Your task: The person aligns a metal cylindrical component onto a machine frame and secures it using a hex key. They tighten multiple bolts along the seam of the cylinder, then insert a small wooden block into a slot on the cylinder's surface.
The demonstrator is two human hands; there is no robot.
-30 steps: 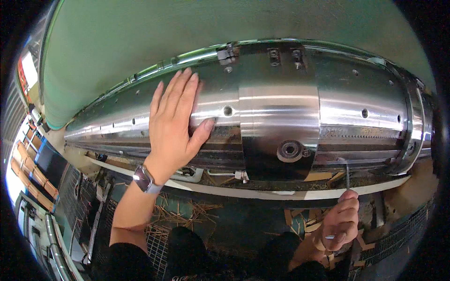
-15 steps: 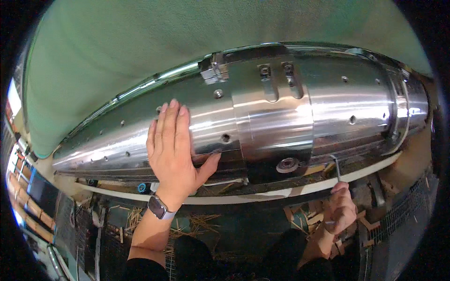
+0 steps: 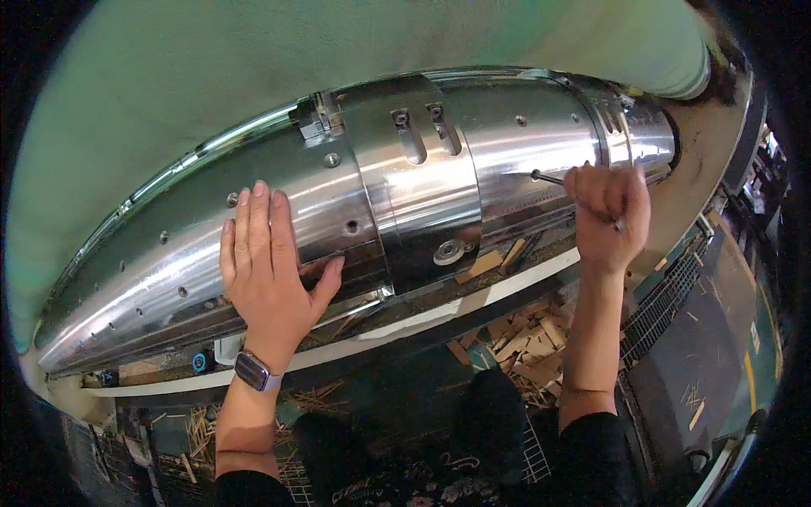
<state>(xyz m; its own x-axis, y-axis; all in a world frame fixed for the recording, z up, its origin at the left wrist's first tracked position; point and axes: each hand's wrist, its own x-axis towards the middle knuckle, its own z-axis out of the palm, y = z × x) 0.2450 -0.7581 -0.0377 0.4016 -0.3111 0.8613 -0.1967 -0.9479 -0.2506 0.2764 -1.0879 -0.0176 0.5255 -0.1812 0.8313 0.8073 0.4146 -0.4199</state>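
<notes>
A long, shiny metal roller [image 3: 514,160] with a row of screw holes lies across the view. My left hand [image 3: 266,291] rests flat on its left part, fingers stretched upward and thumb apart, holding nothing. My right hand [image 3: 610,215] is closed round an L-shaped hex key [image 3: 552,178], over the roller's right part. The key's far end meets the roller at a screw hole, though I cannot tell how deep it sits. Two slots with bolts [image 3: 414,144] and a large round recessed screw [image 3: 449,252] show on the raised middle band.
A large pale green drum surface [image 3: 338,38] rises behind the roller. Along its front runs a pale rail [image 3: 507,289], with wood pieces [image 3: 481,266] and a blue-ringed part [image 3: 200,362] beside it. Wood scraps [image 3: 532,342] and mesh grating [image 3: 659,304] lie below.
My right hand has risen from the roller's front edge, bringing the hex key to a screw hole. The view has shifted right; my left hand stays flat on the roller.
</notes>
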